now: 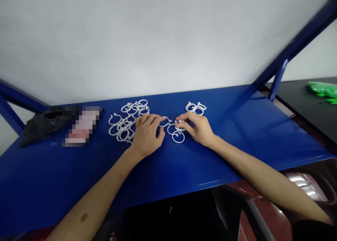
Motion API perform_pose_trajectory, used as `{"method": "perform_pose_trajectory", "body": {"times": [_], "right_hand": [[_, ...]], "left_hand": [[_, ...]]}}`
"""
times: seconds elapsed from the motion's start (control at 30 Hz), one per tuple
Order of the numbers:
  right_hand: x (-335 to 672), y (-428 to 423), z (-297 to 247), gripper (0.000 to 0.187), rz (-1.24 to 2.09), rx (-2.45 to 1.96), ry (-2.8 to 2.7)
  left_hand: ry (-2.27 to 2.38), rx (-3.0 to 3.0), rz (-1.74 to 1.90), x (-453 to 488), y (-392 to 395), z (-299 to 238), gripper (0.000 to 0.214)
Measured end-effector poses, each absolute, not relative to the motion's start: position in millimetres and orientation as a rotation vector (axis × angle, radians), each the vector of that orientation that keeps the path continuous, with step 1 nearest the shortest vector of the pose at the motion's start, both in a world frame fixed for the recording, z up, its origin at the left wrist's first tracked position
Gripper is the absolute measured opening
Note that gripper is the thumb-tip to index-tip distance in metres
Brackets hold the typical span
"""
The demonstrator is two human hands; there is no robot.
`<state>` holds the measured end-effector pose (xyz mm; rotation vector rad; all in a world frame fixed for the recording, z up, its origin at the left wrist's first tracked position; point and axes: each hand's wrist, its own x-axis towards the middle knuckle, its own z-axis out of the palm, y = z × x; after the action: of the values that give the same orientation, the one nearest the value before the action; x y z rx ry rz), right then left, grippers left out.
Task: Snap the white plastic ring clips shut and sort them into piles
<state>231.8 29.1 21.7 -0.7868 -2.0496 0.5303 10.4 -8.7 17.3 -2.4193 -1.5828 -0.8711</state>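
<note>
My right hand (pixel 198 128) pinches a white plastic curtain ring (pixel 181 121) with a small ball end between thumb and index finger. Just under it, more white rings (pixel 178 137) lie overlapping on the blue table. My left hand (pixel 149 134) is palm down with its thumb apart from the curved fingers. Its index fingertip touches an open ring (pixel 165 124) lying between the two hands. A loose heap of similar rings (pixel 122 128) spreads to the left of my left hand, partly hidden by it. Behind my right hand sits a small group of rings (pixel 195 108).
The blue table (pixel 168 178) meets a pale wall (pixel 158 41) at the back. On the left lie a black plastic bag (pixel 44 125) and a blurred-out pinkish card (pixel 83 127). Blue metal struts (pixel 279 79) rise at both ends. A green item (pixel 323 90) rests on a dark surface at right.
</note>
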Motion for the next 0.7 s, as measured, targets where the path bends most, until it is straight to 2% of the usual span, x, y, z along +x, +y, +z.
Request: {"method": "perform_pose_trajectory", "body": {"times": [0.27,0.4,0.57,0.7], "right_hand": [[228.1,21.8,20.0,0.029,0.774,-0.68,-1.981],[225.2,18.9,20.5,0.022,0.857,-0.72,-1.886],[224.5,16.9,22.4,0.007,0.769,-0.703,-1.949],[227.8,15.1,22.8,0.007,0.731,-0.632,-2.028]], "left_hand": [[-1.501,-2.597,-1.206,25.5,-19.6,20.7,0.012],[-1.612,-2.509,-1.404,24.6,-18.4,22.5,0.01],[-1.629,-2.524,-1.466,24.3,-17.1,22.5,0.007],[-1.6,-2.519,-1.468,28.1,-20.9,18.0,0.014]]}}
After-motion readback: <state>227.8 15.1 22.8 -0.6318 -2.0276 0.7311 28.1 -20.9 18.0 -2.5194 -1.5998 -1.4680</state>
